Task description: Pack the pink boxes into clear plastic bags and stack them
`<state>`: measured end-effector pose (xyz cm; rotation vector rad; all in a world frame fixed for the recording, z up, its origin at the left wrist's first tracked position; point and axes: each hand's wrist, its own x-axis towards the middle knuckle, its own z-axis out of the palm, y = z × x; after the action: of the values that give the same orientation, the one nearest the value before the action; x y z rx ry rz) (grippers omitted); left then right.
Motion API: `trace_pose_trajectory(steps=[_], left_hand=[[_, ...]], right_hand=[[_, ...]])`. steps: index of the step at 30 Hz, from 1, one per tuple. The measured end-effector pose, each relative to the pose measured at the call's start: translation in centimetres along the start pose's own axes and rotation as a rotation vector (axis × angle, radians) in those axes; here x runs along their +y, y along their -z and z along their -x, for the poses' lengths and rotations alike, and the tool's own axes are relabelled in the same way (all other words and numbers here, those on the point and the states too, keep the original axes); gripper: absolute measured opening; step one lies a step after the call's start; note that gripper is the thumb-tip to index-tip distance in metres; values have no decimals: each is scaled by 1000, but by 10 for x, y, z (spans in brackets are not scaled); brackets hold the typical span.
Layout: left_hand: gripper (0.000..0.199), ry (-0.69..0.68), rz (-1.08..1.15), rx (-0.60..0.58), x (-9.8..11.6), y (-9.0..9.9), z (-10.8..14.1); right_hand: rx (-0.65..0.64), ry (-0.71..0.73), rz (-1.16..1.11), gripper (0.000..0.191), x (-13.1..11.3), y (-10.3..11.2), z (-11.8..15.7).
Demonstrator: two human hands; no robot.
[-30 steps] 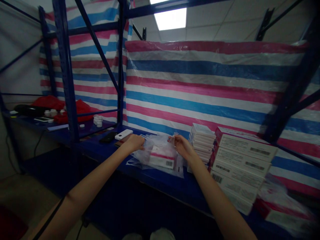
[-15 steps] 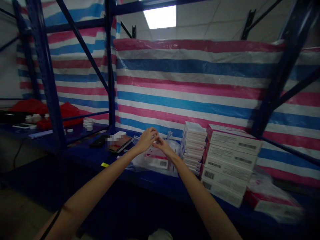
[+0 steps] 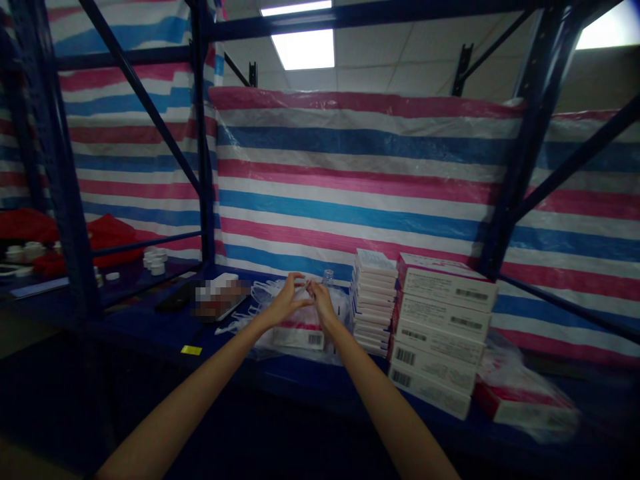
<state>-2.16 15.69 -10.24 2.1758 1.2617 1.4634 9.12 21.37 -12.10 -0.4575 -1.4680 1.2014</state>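
My left hand is raised over a clear plastic bag, its thumb and fingers apart in a C shape, with no object plainly gripped. Close beside it, my right hand has its fingers pressed together around something small that I cannot make out. Beneath both hands, the clear plastic bag lies around a white and pink box with a barcode. A small clear container stands just behind my right hand. White cords or strips bunch up left of the hands.
Stacked thin white boxes and larger barcoded cartons stand to the right, with a bagged box beyond. Leftward are a dark phone-like object, a yellow label and white jars. Blue shelf posts frame the surface.
The view has turned slightly to the right and up. My left hand's fingers have spread and drawn a little apart from the right hand, which has closed more tightly.
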Motion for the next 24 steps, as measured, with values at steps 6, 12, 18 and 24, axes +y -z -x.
trace_pose_trajectory(steps=[6,12,18,24], left_hand=[[19,213,322,-166,-20,14,2],[7,355,528,-141,-13,24,-2],[29,460,678,-156,-23,19,1],[39,455,642,-202,-32,21,3]], right_hand=[[-58,14,50,38,-2,7,11],[-414,203,848,29,-35,15,21],[-398,402,1634,26,-56,7,28],[-412,469,1691,29,-54,0,34]])
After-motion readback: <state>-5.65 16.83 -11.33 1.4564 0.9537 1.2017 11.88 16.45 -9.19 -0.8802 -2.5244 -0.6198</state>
